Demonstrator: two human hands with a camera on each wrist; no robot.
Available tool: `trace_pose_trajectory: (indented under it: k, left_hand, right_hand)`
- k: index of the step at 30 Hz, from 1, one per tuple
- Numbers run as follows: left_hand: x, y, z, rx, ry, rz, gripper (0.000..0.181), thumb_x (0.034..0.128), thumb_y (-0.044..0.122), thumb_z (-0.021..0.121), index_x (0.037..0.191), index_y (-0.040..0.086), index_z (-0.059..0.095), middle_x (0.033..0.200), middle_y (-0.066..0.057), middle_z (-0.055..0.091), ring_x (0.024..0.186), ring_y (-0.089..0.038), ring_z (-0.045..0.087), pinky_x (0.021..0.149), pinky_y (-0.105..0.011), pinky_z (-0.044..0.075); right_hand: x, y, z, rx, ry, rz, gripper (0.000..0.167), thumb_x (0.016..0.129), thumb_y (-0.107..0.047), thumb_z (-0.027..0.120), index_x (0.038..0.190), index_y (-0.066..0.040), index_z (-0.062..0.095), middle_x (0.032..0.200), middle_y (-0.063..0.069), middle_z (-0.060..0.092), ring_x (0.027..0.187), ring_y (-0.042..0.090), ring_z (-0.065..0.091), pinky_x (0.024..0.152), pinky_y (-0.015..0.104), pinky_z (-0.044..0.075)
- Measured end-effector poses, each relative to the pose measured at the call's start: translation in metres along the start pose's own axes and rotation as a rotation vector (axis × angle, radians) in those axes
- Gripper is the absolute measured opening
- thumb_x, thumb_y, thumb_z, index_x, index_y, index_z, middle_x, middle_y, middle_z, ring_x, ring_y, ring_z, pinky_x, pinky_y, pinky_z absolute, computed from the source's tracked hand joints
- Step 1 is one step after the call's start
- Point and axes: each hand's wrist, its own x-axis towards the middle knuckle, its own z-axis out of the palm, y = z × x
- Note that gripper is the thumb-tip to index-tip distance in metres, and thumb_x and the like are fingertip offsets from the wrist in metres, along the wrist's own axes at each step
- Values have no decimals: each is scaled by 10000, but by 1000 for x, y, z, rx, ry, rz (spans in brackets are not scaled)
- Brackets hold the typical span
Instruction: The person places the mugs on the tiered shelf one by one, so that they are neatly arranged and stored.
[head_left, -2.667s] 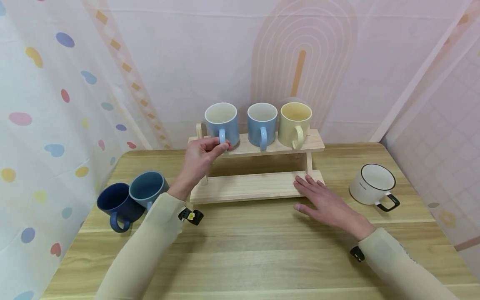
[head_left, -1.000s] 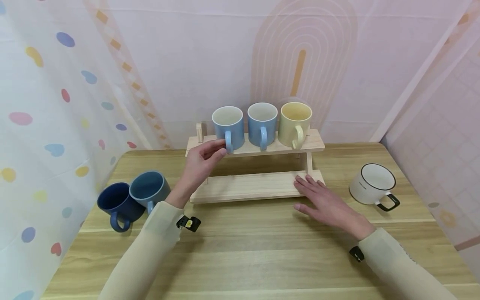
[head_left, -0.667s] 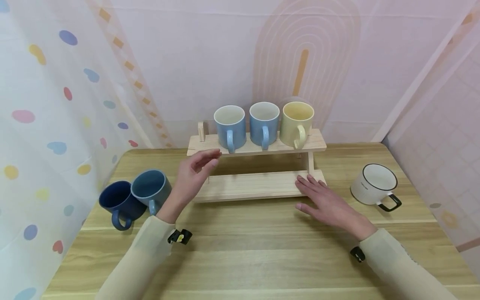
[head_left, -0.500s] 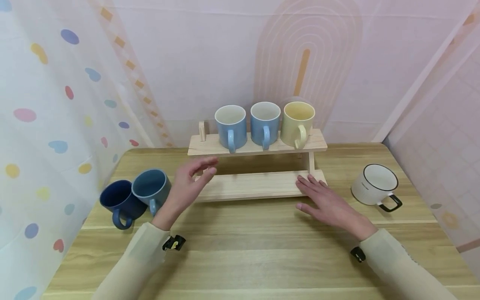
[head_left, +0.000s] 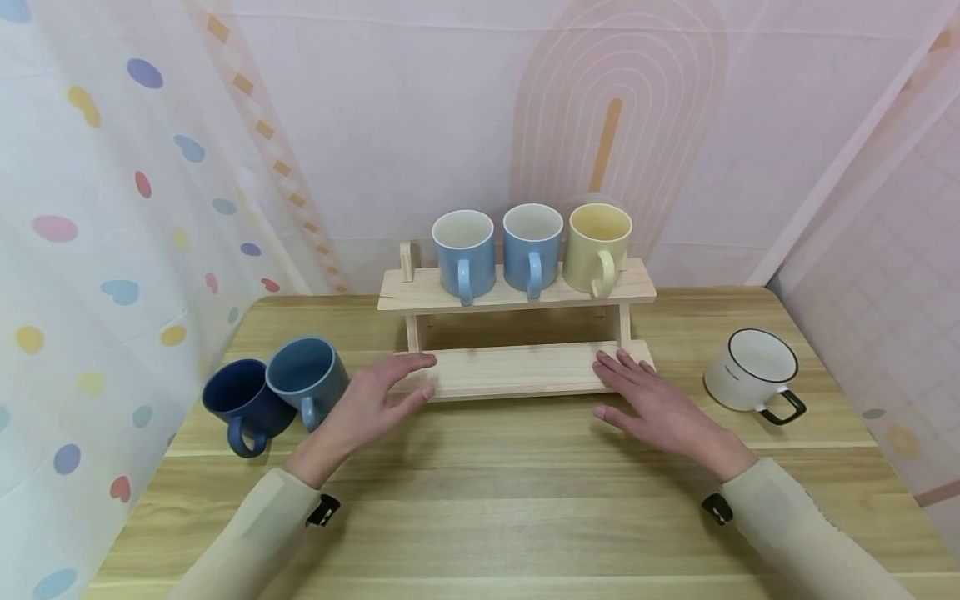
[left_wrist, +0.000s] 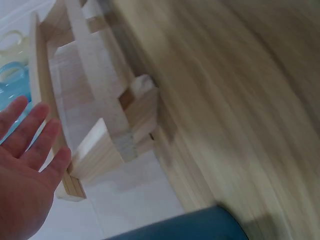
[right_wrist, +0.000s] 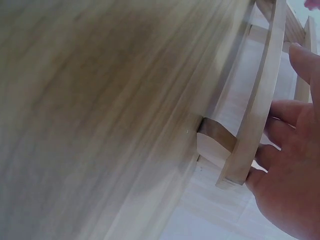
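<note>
A two-tier wooden rack (head_left: 517,371) stands at the middle of the table. Two light blue mugs (head_left: 465,250) and a yellow mug (head_left: 596,250) stand side by side on its upper shelf, handles facing me. My left hand (head_left: 367,408), fingers extended and holding nothing, is at the left end of the lower shelf; whether it touches the wood I cannot tell. In the left wrist view its spread fingers (left_wrist: 37,137) show in front of the rack. My right hand (head_left: 660,408) rests with straight fingers on the right end of the lower shelf.
At the left, a dark blue mug (head_left: 247,408) and a teal-blue mug (head_left: 307,379) stand close together, beside my left forearm. A white mug (head_left: 750,371) with a black rim and handle stands at the right. Patterned curtains (head_left: 420,108) hang behind the table (head_left: 525,517).
The leftmost light blue mug was shifted right along the upper shelf. My left hand has let go of its handle and come down to the lower shelf. My right hand stayed put.
</note>
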Motion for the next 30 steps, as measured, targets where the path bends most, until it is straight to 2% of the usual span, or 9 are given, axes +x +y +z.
trace_pose_trajectory:
  k: [4,9,15,22,24,27,29,30]
  left_hand:
    - [-6,-5,2,73,-57,36,515,1009,353,654,1421,47,618,1475,-148,586,1378,-382,526,1134,-594,401]
    - [-13,-10,4,125,-141,6,591,1040,430,590,1483,39,556,1562,-165,488,1453,-407,425,1175,-608,334]
    - [-19,-14,6,180,-201,-34,611,1046,498,560,1461,51,584,1574,-142,477,1455,-385,428,1131,-589,408]
    - [-20,-17,7,228,-206,-12,607,1044,498,568,1411,18,622,1558,-165,488,1433,-385,457,1123,-568,424]
    - [-20,-17,7,242,-213,-6,608,1042,497,574,1407,14,625,1556,-170,488,1427,-387,464,1121,-566,427]
    - [-19,-17,6,250,-228,-6,615,1035,507,581,1411,23,625,1562,-165,482,1425,-382,469,1126,-560,426]
    - [-18,-18,6,249,-234,-7,619,1033,512,583,1415,27,624,1566,-163,478,1425,-381,469,1126,-561,426]
    - [-18,-18,7,248,-235,-7,620,1034,515,582,1415,28,623,1567,-163,476,1425,-382,468,1126,-563,425]
  right_hand:
    - [1,-1,-2,32,-6,24,709,1054,-478,571,1583,-38,400,1681,125,290,1564,391,172,1230,606,198]
    - [-3,-4,-15,72,32,54,680,1062,-455,567,1568,-25,421,1678,143,289,1564,388,172,1225,612,206]
    - [-16,-7,-37,50,163,45,605,1053,-353,614,1530,-7,474,1613,194,399,1483,448,345,1146,651,337]
    - [-38,-7,-62,55,321,26,523,1041,-287,647,1483,-28,541,1524,215,514,1385,472,473,1067,665,402]
    - [-45,-5,-67,48,369,25,495,1044,-269,643,1473,-37,556,1500,208,542,1348,472,511,1068,602,433]
    - [-54,2,-76,48,435,31,452,1048,-224,636,1457,-42,575,1460,213,578,1320,447,544,1124,345,411]
    - [-62,8,-81,57,468,52,427,1051,-200,630,1451,-57,588,1442,211,593,1357,316,539,1085,165,339]
    - [-65,11,-83,70,484,58,415,1049,-182,630,1443,-53,596,1430,222,598,1370,242,527,1065,114,315]
